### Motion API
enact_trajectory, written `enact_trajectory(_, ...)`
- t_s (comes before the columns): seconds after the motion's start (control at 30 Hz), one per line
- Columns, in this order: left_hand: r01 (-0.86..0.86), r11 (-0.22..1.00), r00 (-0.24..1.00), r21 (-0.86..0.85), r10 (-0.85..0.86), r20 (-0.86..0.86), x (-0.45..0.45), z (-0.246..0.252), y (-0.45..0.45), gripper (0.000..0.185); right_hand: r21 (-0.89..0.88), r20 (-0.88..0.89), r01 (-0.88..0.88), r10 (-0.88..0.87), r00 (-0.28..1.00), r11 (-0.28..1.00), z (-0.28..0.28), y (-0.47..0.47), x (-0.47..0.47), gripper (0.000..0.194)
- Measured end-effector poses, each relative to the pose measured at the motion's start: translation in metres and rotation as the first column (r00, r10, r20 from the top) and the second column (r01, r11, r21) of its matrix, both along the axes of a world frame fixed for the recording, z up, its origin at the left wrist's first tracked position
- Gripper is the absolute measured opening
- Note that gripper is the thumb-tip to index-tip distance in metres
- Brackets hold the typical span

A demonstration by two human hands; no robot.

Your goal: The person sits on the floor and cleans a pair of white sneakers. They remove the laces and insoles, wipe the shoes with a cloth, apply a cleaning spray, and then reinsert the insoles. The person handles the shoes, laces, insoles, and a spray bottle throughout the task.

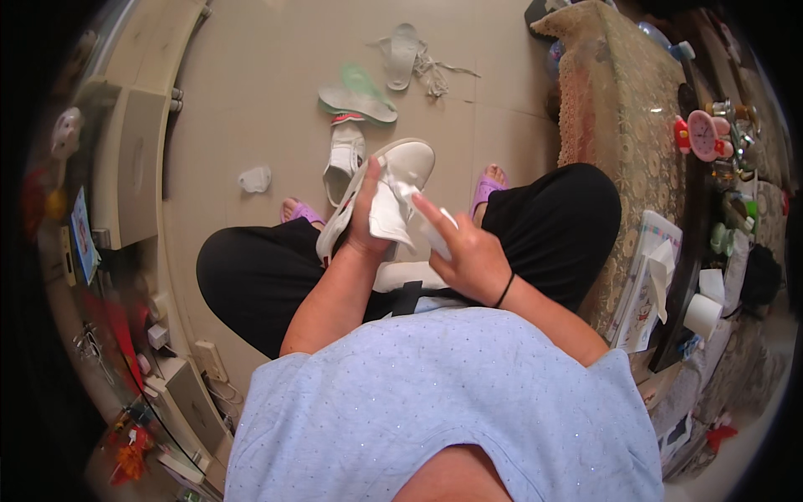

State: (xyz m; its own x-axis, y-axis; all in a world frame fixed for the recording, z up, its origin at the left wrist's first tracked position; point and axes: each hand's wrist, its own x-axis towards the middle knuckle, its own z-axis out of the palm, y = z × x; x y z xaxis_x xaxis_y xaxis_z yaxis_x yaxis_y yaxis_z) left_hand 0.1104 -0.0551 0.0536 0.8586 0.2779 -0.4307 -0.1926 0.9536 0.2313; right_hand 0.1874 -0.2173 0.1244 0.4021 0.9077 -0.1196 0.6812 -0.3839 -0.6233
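Note:
A white shoe (408, 160) without laces is held up in front of me by my left hand (367, 216), its toe pointing away. White foam or cream shows on its upper near the tongue. My right hand (467, 248) grips a white object (441, 237), partly hidden by the fingers and not clear enough to name, with the index finger stretched toward the foam. Beyond, on the floor, lies a second white shoe (345, 154). Insoles (357, 103) rest beside its toe, and another insole (401, 56) lies next to a bundle of white laces (433, 78).
A crumpled white tissue or cloth (255, 179) lies on the tiled floor at left. Cream cabinets (135, 166) stand along the left. A table with a lace cloth (633, 125) stands at right, bearing papers (646, 282), a pink clock (704, 135) and a paper roll (702, 315).

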Motion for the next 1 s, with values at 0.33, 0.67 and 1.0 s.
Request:
enact_trajectory(0.33,-0.086,0.995,0.996,-0.048,0.085,-0.014,0.007,0.0,0.003,0.058,-0.064,0.066,0.056,-0.052,0.996,0.996,-0.001,0.034,0.021,0.085)
enact_trajectory(0.67,-0.141,0.989,0.989,-0.034,0.139,-0.049,0.004,0.002,0.01,0.063,-0.123,0.0,-0.01,0.01,1.0,0.992,0.009,0.036,0.021,0.081)
enact_trajectory(1.0,-0.084,0.996,0.995,-0.016,0.084,0.059,-0.004,-0.004,0.021,0.063,-0.149,0.011,-0.11,0.113,0.993,0.983,0.015,0.025,0.018,0.083)
